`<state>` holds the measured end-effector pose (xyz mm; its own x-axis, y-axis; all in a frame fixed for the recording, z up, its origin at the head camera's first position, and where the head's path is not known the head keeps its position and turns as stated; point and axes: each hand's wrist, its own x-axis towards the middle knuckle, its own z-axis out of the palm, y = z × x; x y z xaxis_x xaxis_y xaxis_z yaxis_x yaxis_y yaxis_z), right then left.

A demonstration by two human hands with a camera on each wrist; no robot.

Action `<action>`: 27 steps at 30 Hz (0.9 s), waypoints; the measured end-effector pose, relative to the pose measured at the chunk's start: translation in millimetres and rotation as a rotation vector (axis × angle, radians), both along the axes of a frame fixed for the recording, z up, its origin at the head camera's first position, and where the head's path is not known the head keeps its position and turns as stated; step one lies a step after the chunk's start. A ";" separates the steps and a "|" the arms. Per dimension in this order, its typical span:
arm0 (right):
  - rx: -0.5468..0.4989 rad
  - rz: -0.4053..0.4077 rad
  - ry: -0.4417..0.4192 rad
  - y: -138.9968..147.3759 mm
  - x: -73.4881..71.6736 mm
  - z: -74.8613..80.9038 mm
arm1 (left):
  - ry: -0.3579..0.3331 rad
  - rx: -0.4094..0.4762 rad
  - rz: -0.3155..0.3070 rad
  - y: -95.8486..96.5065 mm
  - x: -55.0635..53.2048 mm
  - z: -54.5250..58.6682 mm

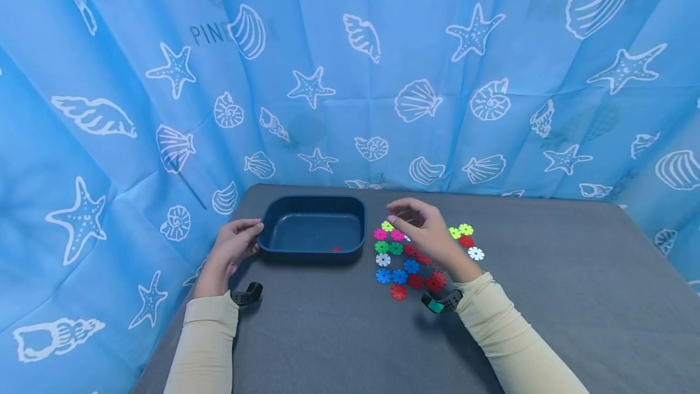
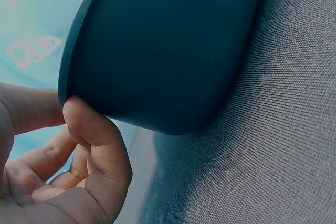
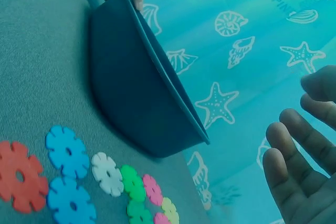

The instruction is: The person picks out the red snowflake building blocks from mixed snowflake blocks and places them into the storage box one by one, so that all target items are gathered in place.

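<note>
1. Curtain fabric [image 1: 339, 87] in bright blue is hung behind and to the sides, printed with white outlines of shells and starfish.
2. Table [image 1: 317, 339] is covered in grey woven cloth.
3. Cream sleeves [image 1: 208, 345] are worn on both forearms, which are extended from the lower edge of the head view.
4. Basin [image 1: 298, 256], dark blue, oblong and round-cornered, is set towards the far left of the table, left of a cluster of discs.
5. Left hand [image 1: 232, 248] is placed at the basin's left end; the rim is pinched between thumb and bent finger.
6. Right hand [image 1: 429, 233] is held above the discs, to the right of the basin, its fingers loosely spread and gently bent; nothing is seen in its grasp.
7. Dark wristbands [image 1: 247, 294] are strapped on both wrists.
8. Notched discs [image 1: 398, 292] with central holes are spread under and around the right hand, coloured red, blue, white, green, pink and yellow; some are partly hidden by it.
9. Small red piece [image 1: 336, 250] is glimpsed inside the basin, mostly hidden by the near rim.
</note>
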<state>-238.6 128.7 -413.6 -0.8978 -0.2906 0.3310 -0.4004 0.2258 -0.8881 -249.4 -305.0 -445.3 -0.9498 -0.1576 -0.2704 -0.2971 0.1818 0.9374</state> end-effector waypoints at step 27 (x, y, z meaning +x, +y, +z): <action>0.061 -0.086 0.059 47.3 17.0 -3.2 | -0.014 -0.002 -0.002 1.0 0.4 3.7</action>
<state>-221.6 176.1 -416.7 -0.8998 -0.2344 0.3680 -0.4284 0.3140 -0.8473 -249.0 -303.9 -441.6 -0.9460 -0.1566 -0.2839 -0.3103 0.1839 0.9327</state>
